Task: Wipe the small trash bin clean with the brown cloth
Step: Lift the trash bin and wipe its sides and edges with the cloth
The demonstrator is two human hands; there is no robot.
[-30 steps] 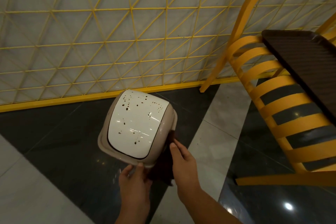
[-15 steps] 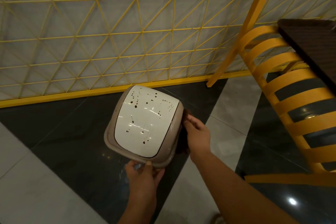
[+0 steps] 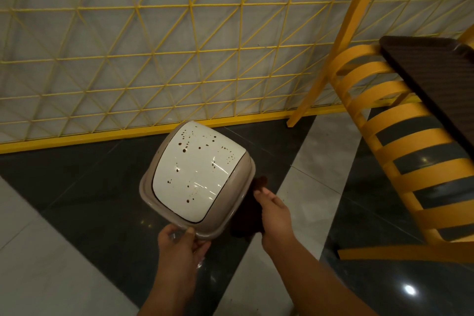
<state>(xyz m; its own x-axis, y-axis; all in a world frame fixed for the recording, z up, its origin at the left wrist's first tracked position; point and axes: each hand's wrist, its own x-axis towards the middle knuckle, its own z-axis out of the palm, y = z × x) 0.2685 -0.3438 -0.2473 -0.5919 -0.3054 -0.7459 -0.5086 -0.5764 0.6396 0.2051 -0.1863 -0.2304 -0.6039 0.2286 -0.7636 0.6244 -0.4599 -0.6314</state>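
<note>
The small trash bin has a beige body and a white swing lid speckled with brown spots. It is tilted, lid towards me, over the dark floor. My left hand grips its near rim, thumb on top. My right hand holds the brown cloth against the bin's right side. The cloth is dark and partly hidden behind my hand and the bin.
A yellow slatted chair stands at the right, with a dark brown table top above it. A yellow wire lattice fence runs along the wall behind the bin. The floor has dark and light glossy tiles.
My right hand with the cloth first slid up the bin's right side, then came back down towards the near corner. My left hand kept its grip on the rim.
</note>
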